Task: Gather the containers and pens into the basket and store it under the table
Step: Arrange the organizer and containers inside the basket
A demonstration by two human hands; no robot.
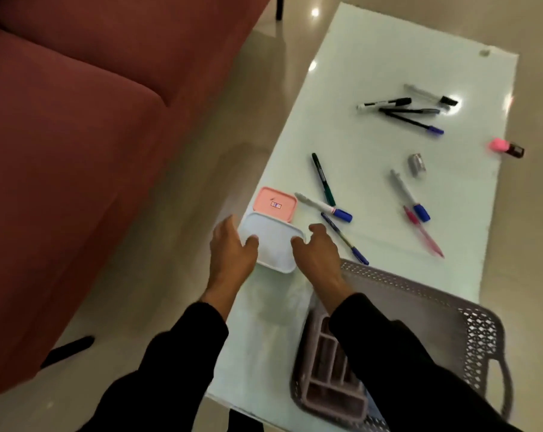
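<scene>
Basket: a brownish-grey plastic basket (469,325) with lattice walls and a loop handle sits at the near right corner of the table (373,73); the right sleeve crosses over it
Tray: a pinkish divided tray (329,388) lies inside the basket at its near left side
Left hand: the left hand (229,247) grips the left edge of the white box (273,246), thumb on the lid, fingers curled down the side
Right hand: the right hand (318,249) holds the right edge of the same box, thumb on the lid, fingers bent around the far right corner
White box: lidded, near the table's left edge, just beyond the basket; I cannot tell whether it rests on the table or is lifted
Pink box: a pink-lidded box (278,202) with a small label touches the far side of the white one
Near pens: a white marker with a blue cap (323,207), a dark green pen (323,179) and a blue pen (345,238) lie just right of the boxes
Middle pens: a grey marker with a blue cap (408,194) and a pink pen (422,230) lie further right, ends touching
Small items: a silver cap-like piece (417,164); a small bottle with a pink top (507,147) at the right edge
Far pens: a cluster of black and white markers (407,109) lies crossed toward the far end
Sofa: a red sofa (77,120) stands left of the table
</scene>
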